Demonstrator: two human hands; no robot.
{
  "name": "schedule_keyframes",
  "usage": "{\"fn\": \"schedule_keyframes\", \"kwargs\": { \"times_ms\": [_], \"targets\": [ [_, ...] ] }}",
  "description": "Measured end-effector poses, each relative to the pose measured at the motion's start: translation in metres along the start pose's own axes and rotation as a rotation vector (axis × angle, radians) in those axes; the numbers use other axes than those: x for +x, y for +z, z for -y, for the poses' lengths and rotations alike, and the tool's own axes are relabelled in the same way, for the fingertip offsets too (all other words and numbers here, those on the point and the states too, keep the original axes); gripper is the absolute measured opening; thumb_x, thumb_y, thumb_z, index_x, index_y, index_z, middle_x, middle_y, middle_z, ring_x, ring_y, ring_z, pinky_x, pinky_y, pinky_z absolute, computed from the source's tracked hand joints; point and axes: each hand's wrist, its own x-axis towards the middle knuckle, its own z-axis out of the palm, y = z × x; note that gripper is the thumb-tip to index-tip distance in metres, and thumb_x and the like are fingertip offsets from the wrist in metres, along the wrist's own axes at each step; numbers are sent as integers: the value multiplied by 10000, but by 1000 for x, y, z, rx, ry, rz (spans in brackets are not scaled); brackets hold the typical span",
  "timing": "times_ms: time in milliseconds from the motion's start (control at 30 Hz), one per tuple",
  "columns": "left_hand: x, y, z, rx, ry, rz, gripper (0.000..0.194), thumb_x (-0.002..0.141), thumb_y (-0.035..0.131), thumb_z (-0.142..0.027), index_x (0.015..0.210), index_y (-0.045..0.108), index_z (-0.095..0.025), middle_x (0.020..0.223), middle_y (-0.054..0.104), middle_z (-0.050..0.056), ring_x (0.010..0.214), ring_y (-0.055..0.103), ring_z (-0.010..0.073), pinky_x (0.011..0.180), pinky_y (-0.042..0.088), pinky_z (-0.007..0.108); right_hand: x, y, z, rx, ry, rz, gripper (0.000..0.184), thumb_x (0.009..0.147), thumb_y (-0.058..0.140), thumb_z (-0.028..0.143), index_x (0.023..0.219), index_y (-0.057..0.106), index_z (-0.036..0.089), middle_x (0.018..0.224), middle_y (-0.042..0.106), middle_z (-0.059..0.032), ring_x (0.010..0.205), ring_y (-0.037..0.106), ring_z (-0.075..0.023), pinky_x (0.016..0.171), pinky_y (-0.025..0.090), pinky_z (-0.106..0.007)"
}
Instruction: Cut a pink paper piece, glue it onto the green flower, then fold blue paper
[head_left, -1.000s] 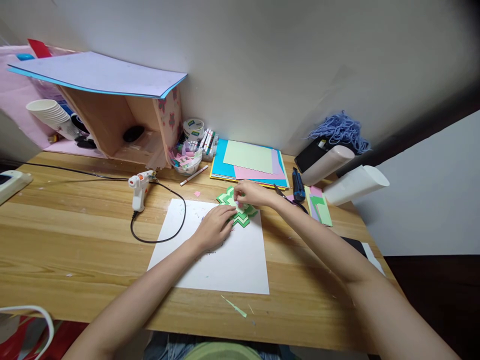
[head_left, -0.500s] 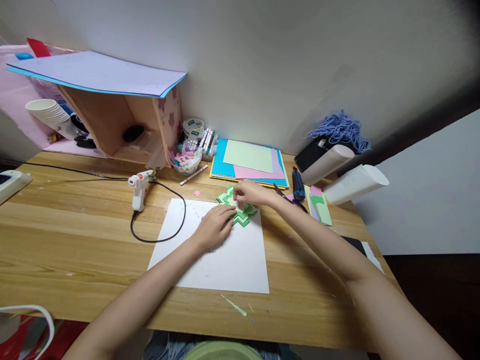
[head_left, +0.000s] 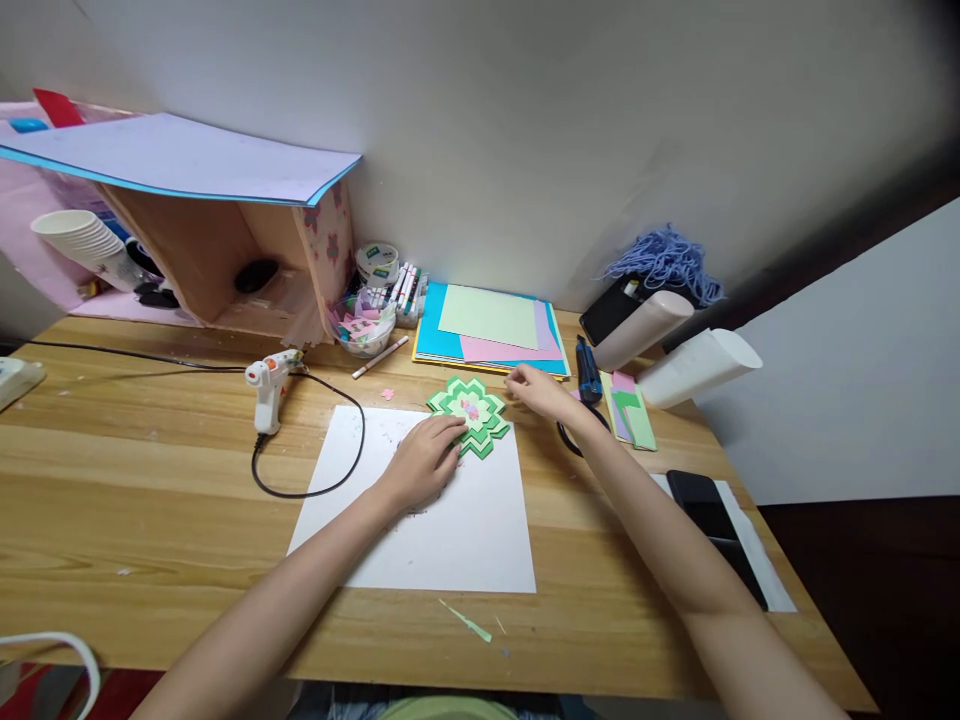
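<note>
Large white paper sheet (head_left: 457,535): lying flat on the near side.
Layered, zigzag-edged green flower (head_left: 486,424): over the sheet's far right corner; looks light, fairly stiff; best taken by its rim.
My left hand (head_left: 424,460): fingers on its near left edge; pinching, can't tell.
My right hand (head_left: 538,392): fingers bent, just right; grip unclear.
Small pink centre (head_left: 470,410): probably delicate.

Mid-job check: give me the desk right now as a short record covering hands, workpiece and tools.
Left hand: fingers on the green paper flower's near-left side
Right hand: just right of the flower; grip unclear
Workpiece: layered green paper flower, pinkish centre, overlapping the white sheet's far edge
Glue gun: on the desk, left of the white sheet
Cutter: blue and black, beyond the right hand
</note>
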Motion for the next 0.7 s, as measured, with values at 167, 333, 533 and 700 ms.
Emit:
{"fn": "schedule_keyframes", "kwargs": {
  "times_ms": [167, 333, 533, 700],
  "targets": [
    [1, -2, -1, 14, 11, 7, 336, 845, 421, -183, 1168, 508, -208, 1200, 552, 77, 1111, 486, 214, 952, 403, 424, -11, 15, -22, 185, 73, 150, 173, 813, 479, 269, 857, 560, 123, 794, 664, -72, 659, 606, -115, 569, 449, -187],
    [6, -2, -2, 58, -21, 15, 353, 846, 410, -180, 1190, 484, -206, 1163, 545, 85, 1068, 493, 216, 915, 417, 400, -10, 28, -29, 296, 92, 108, 230, 767, 550, 299, 909, 535, 118, 764, 652, -66, 650, 608, -121, 554, 457, -190],
    [22, 0, 0, 180, -119, -44, 371, 866, 380, -214, 1229, 460, -217, 1020, 511, 85, 951, 498, 210, 796, 441, 350, -16, 38, -35, 356, 61, -41, 247, 734, 542, 315, 918, 517, 152, 689, 592, 1, 617, 568, -118, 548, 424, -206],
    [28, 1, 4, 194, -127, -16, 350, 882, 354, -256, 1197, 505, -228, 945, 496, 69, 888, 495, 197, 761, 431, 325, -21, 46, -36, 391, 18, -145, 209, 707, 528, 286, 880, 530, 168, 675, 559, 24, 623, 536, -114, 579, 400, -212]
  ]
}}
